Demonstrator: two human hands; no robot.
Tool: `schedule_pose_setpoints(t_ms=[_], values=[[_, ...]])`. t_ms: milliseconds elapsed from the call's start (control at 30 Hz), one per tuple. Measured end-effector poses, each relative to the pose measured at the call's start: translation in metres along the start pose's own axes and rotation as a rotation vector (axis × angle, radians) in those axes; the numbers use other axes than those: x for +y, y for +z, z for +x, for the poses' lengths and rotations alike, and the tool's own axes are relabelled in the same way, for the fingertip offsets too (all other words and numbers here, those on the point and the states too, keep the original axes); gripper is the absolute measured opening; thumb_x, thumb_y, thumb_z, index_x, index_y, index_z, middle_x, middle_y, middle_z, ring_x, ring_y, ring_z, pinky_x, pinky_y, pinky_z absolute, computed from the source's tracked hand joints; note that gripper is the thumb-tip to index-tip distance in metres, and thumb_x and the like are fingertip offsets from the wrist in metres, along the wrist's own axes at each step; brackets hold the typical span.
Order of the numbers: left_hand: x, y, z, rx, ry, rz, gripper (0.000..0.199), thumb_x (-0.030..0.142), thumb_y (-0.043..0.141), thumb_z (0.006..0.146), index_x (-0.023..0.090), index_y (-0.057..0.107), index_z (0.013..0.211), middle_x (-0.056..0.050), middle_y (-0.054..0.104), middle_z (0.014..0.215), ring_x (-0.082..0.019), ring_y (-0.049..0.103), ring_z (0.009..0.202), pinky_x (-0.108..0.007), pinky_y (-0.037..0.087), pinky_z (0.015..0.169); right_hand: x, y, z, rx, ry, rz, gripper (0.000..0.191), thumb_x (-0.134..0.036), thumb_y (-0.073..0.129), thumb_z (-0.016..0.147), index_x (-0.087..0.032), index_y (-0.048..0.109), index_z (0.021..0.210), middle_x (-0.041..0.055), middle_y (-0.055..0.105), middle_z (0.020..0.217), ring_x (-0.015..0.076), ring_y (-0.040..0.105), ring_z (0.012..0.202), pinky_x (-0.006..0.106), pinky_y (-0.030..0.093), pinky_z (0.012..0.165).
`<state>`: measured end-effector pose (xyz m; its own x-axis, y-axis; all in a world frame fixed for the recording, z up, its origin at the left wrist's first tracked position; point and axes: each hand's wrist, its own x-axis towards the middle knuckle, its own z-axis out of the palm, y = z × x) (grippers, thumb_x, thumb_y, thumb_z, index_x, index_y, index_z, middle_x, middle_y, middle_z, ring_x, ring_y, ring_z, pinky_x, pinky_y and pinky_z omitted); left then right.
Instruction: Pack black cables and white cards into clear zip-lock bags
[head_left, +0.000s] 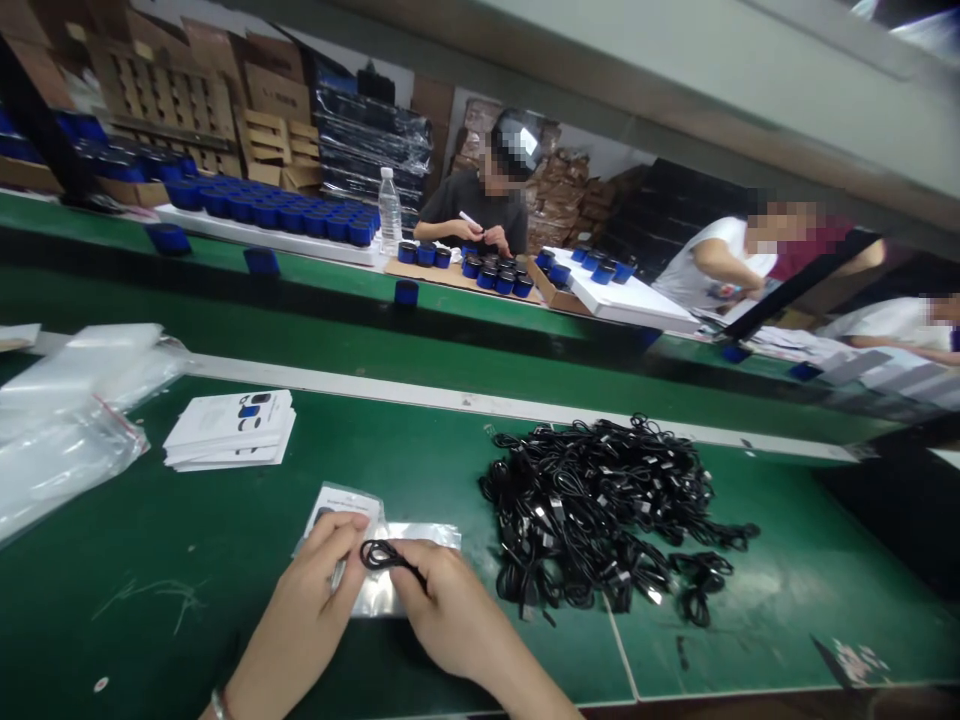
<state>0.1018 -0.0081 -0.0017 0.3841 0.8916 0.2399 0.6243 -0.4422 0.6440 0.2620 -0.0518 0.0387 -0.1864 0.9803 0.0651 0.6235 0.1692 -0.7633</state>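
My right hand (454,610) is closed on a coiled black cable (377,554), whose looped end sticks out toward my left hand. My left hand (311,600) pinches a clear plastic bag with a printed leaflet (349,500) in it, and its fingertips are beside the loop. Under both hands lies another clear, shiny bag (435,534), flat on the green bench. To the right of my hands spreads a big tangled pile of black cables (592,500) with metal plugs showing. My fingers hide part of the held cable and bag.
A stack of printed leaflets (225,430) and a heap of clear bags (67,430) lie at left. Beyond a white rail (420,392) runs a green belt with blue-black round items (406,292). Several people work across it; a bottle (389,212) stands there.
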Motion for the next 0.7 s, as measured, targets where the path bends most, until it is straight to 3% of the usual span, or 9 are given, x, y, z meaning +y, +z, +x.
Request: schedule_pose_setpoints(t_ms=[67,200,300,433,500,567,633,700], values=[[0.001,0.001,-0.002,0.001,0.000,0.002,0.023,0.024,0.036,0.091,0.022,0.059,0.091,-0.005,0.061,0.103,-0.016,0.064,0.097,-0.026,0.053,0.083,0.002,0.009,0.002,0.029,0.020,-0.185,0.033,-0.006,0.046,0.086,-0.017,0.062,0.113,0.0062,0.070,0.088,0.0193,0.067,0.077,0.025,0.051,0.070],[0.003,0.001,-0.006,0.029,0.009,0.024,0.024,0.027,0.037,0.092,0.021,0.060,0.093,-0.007,0.058,0.110,-0.019,0.063,0.101,-0.031,0.053,0.088,0.003,0.022,0.007,0.036,0.122,-0.504,0.044,-0.001,0.048,0.078,-0.004,0.058,0.121,0.0175,0.068,0.090,0.0257,0.068,0.063,0.032,0.053,0.055],[0.001,0.001,-0.009,0.058,0.032,0.060,0.023,0.027,0.037,0.092,0.021,0.059,0.089,-0.009,0.054,0.113,-0.022,0.060,0.104,-0.037,0.052,0.089,-0.004,0.016,0.002,-0.010,0.054,-0.451,0.051,-0.002,0.048,0.079,-0.002,0.050,0.130,0.0201,0.066,0.101,0.0283,0.069,0.079,0.033,0.056,0.066],[0.002,0.002,-0.014,0.074,0.095,0.113,0.019,0.023,0.040,0.090,0.021,0.056,0.080,-0.011,0.050,0.116,-0.026,0.056,0.107,-0.045,0.051,0.088,-0.011,-0.004,-0.009,-0.151,-0.072,-0.205,0.064,-0.003,0.046,0.081,-0.007,0.029,0.143,0.0180,0.057,0.121,0.0237,0.063,0.100,0.029,0.052,0.082],[0.005,0.003,-0.015,0.083,0.125,0.131,0.017,0.021,0.040,0.089,0.020,0.055,0.082,-0.012,0.049,0.118,-0.027,0.054,0.108,-0.047,0.051,0.087,-0.012,-0.007,-0.009,-0.105,-0.058,-0.114,0.057,0.002,0.047,0.078,-0.012,0.046,0.134,0.0125,0.064,0.109,0.0215,0.064,0.092,0.027,0.051,0.080],[0.009,0.003,-0.015,0.089,0.147,0.146,0.016,0.019,0.039,0.089,0.020,0.055,0.085,-0.012,0.047,0.120,-0.026,0.053,0.108,-0.046,0.051,0.086,-0.010,-0.005,-0.005,0.024,0.015,-0.012,0.037,0.002,0.056,0.075,-0.014,0.066,0.108,0.0057,0.069,0.086,0.0191,0.066,0.077,0.024,0.051,0.071],[0.012,0.002,-0.015,0.086,0.159,0.154,0.017,0.019,0.038,0.090,0.021,0.055,0.089,-0.012,0.046,0.120,-0.025,0.053,0.107,-0.044,0.053,0.083,-0.008,0.001,0.000,0.148,0.112,0.077,0.017,-0.002,0.065,0.073,-0.014,0.070,0.084,0.0005,0.067,0.066,0.0151,0.063,0.059,0.019,0.049,0.057],[0.014,0.000,-0.015,0.075,0.165,0.163,0.018,0.019,0.038,0.090,0.021,0.055,0.087,-0.011,0.044,0.120,-0.025,0.051,0.108,-0.043,0.053,0.082,-0.006,0.005,0.002,0.219,0.161,0.109,0.010,-0.006,0.066,0.076,-0.015,0.070,0.076,-0.0011,0.064,0.060,0.0130,0.060,0.053,0.017,0.046,0.050]])
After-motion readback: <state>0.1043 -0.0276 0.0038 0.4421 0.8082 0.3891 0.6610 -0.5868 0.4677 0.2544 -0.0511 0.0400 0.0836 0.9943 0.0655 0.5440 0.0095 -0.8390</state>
